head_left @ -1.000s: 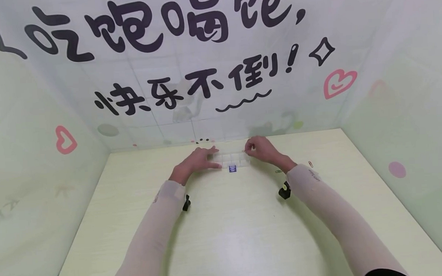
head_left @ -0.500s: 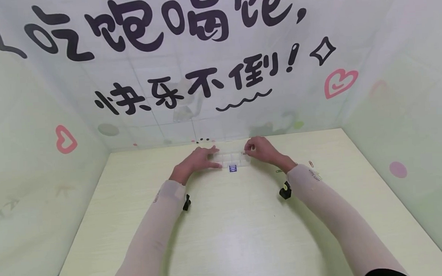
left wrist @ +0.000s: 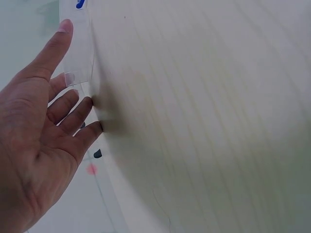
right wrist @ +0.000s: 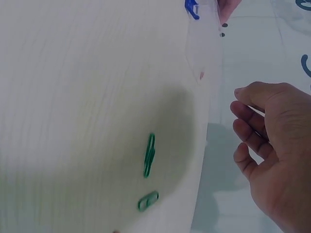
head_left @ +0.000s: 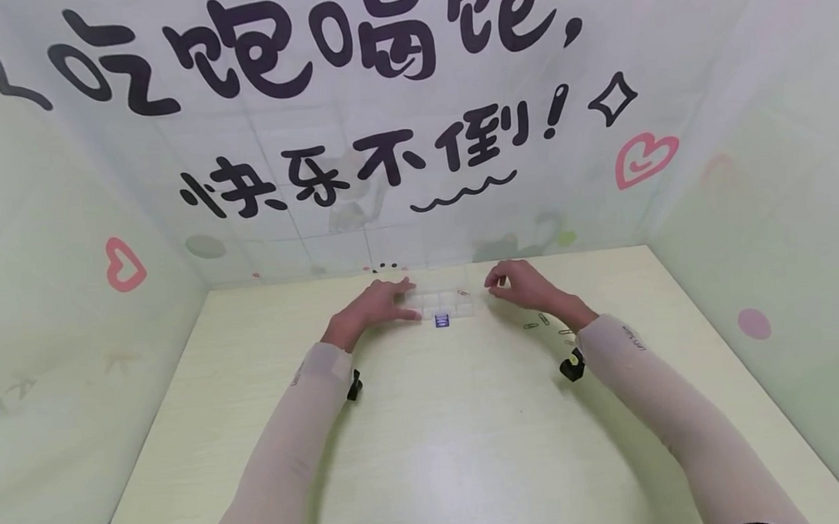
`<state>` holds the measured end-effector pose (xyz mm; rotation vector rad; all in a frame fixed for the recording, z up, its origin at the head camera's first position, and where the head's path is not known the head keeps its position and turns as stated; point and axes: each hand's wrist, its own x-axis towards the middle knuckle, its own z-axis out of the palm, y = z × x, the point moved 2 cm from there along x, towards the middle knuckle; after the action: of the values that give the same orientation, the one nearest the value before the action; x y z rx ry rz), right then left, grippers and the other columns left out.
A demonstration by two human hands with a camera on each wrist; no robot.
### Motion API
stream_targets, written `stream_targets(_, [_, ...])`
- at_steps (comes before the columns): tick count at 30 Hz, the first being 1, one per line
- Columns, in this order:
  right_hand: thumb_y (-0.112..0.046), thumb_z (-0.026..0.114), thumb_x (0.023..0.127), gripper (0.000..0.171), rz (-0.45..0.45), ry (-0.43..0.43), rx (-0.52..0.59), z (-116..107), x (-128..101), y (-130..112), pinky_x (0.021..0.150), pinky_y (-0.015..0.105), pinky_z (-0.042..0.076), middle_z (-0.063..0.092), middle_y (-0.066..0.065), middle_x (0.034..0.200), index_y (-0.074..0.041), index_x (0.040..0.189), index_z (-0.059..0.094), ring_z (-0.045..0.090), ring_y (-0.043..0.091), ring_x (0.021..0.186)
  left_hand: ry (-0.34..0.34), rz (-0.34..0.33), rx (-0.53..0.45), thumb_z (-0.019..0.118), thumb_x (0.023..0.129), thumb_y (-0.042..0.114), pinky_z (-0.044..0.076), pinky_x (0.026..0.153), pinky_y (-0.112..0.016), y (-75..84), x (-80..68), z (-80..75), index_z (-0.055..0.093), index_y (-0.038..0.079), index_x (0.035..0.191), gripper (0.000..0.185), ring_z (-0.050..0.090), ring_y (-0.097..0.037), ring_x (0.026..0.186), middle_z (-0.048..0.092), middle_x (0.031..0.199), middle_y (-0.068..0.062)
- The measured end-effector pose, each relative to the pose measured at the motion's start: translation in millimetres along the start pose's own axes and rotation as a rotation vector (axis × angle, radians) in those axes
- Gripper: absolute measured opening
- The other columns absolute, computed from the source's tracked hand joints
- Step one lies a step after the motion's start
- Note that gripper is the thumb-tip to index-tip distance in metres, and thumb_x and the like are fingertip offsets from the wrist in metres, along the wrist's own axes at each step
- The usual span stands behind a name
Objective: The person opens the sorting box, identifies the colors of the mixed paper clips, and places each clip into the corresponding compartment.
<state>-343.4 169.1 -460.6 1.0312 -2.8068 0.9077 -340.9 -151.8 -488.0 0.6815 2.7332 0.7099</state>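
A clear plastic compartment box lies near the table's far edge. My left hand rests on its left end with straight fingers against the clear wall. A blue clip sits in a front compartment, and a small paperclip lies in a back one. My right hand hovers just right of the box, apart from it. Its fingers are loosely curled and hold nothing. Green paperclips lie on the table under that hand.
Loose paperclips are scattered on the pale wooden table beside the right forearm. Walls with printed lettering close in the table at the back and on both sides. The blue clip and the box wall show in the right wrist view.
My right hand has let go of a paperclip into the box and drawn back to the right. The left hand has stayed on the box.
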Motion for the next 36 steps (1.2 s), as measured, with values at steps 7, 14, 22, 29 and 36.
stream_targets(7, [0.002,0.071,0.094,0.012,-0.012,-0.031,-0.032,-17,-20,9,0.083,0.050,0.057,0.077,0.015,0.101,0.005,0.105,0.077,0.069,0.032,0.094,0.012,0.013,0.016,0.082,0.092,0.045,0.032,0.127,-0.049,-0.8,-0.1,-2.7,0.049,0.005,0.157,0.084,0.036,-0.039,0.154,0.039,0.165,-0.018])
stream_targets(14, [0.003,0.072,0.094,0.012,0.007,-0.055,-0.046,-26,-39,19,0.081,0.050,0.058,0.076,0.014,0.100,0.005,0.105,0.077,0.069,0.030,0.093,0.008,0.010,0.021,0.082,0.092,0.046,0.031,0.128,-0.048,-1.7,-0.9,-3.0,0.049,0.005,0.158,0.085,0.035,-0.038,0.155,0.038,0.165,-0.018])
stream_targets(22, [0.001,0.074,0.095,0.010,0.035,-0.089,-0.038,-32,-66,30,0.080,0.048,0.059,0.076,0.010,0.099,0.003,0.104,0.077,0.069,0.027,0.091,0.001,-0.006,-0.015,0.083,0.091,0.045,0.029,0.129,-0.048,0.1,-2.6,-1.8,0.048,0.006,0.158,0.085,0.032,-0.037,0.156,0.037,0.166,-0.016])
stream_targets(29, [0.001,0.077,0.093,0.006,0.042,-0.107,-0.042,-37,-90,41,0.081,0.048,0.059,0.076,0.005,0.094,-0.001,0.098,0.078,0.068,0.024,0.088,-0.003,-0.009,-0.020,0.084,0.090,0.047,0.030,0.129,-0.047,1.6,-2.1,-0.8,0.049,0.008,0.158,0.086,0.033,-0.036,0.156,0.037,0.166,-0.014])
stream_targets(36, [-0.002,0.079,0.093,0.006,0.097,-0.154,-0.031,-42,-104,46,0.079,0.041,0.056,0.076,0.001,0.095,-0.005,0.098,0.080,0.065,0.017,0.087,-0.013,-0.028,-0.005,0.083,0.091,0.046,0.030,0.129,-0.047,2.8,-3.0,-2.4,0.050,0.008,0.158,0.084,0.033,-0.035,0.157,0.037,0.167,-0.013])
